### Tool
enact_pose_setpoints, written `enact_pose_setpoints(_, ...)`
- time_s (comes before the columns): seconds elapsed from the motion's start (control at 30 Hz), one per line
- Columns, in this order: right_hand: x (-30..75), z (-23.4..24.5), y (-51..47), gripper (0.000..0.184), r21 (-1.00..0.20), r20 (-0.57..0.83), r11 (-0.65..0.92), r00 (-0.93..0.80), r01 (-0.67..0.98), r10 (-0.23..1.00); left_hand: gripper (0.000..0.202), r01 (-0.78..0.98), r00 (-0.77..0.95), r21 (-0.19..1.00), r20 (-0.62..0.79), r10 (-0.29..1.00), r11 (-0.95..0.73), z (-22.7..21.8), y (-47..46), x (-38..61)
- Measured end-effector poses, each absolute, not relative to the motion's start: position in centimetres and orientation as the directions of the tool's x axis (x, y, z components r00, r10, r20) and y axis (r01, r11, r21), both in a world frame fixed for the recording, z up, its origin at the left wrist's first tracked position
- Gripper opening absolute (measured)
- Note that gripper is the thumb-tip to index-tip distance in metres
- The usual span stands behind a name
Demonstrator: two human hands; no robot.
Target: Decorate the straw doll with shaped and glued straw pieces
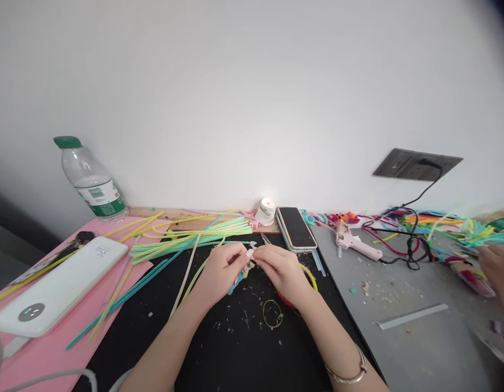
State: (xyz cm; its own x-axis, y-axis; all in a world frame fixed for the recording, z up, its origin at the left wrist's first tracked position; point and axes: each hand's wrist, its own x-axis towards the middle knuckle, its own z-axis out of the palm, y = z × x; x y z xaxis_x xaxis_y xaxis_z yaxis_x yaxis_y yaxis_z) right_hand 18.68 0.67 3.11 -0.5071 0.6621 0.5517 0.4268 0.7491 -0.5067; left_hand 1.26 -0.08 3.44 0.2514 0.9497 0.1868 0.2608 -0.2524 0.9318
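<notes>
My left hand (226, 272) and my right hand (282, 269) meet over the black mat (219, 348), fingertips pinched together. Between them is a small pale pink pipe-cleaner piece (249, 253), with blue and yellow fuzzy parts showing below the left fingers. Most of it is hidden by the fingers. A thin elastic loop (272, 314) and fuzzy scraps lie on the mat under the hands. Partly behind my right wrist is a yellow-handled tool (311, 277). A bundle of green and yellow pipe cleaners (186, 242) lies left of and behind my left hand.
A phone (296, 228) and a white cup (266, 211) stand by the wall. To the right lie a pink glue gun (358, 243) with a black cord, more pipe cleaners, and another person's hand (496, 267). At left are a power bank (64, 286) and a bottle (92, 182).
</notes>
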Motion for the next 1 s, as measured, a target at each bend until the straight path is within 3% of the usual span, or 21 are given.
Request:
enact_pose_setpoints(0.33, 18.23, 3.04, 0.53, 0.018, -0.558, 0.573, 0.714, -0.425, 0.423, 0.700, 0.036, 0.186, 0.226, 0.958, 0.176, 0.958, -0.220, 4.00, -0.25, 1.59)
enact_pose_setpoints(0.57, 18.06, 3.13, 0.09, 0.010, -0.514, 0.585, 0.696, -0.388, 0.502, 0.712, 0.037, 0.267, 0.210, 0.919, 0.237, 0.948, -0.289, 3.89, -0.21, 1.47)
enact_pose_setpoints(0.8, 18.14, 2.90, 0.09, 0.015, -0.512, 0.579, 0.726, -0.441, 0.459, 0.686, 0.034, 0.336, 0.311, 0.859, 0.285, 0.907, -0.386, 4.00, 0.02, 0.99)
enact_pose_setpoints(1.0, 18.21, 3.39, 0.00, 0.015, -0.524, 0.568, 0.754, -0.497, 0.396, 0.656, 0.037, 0.230, 0.393, 0.925, 0.195, 0.899, -0.301, 4.02, 0.28, 0.64)
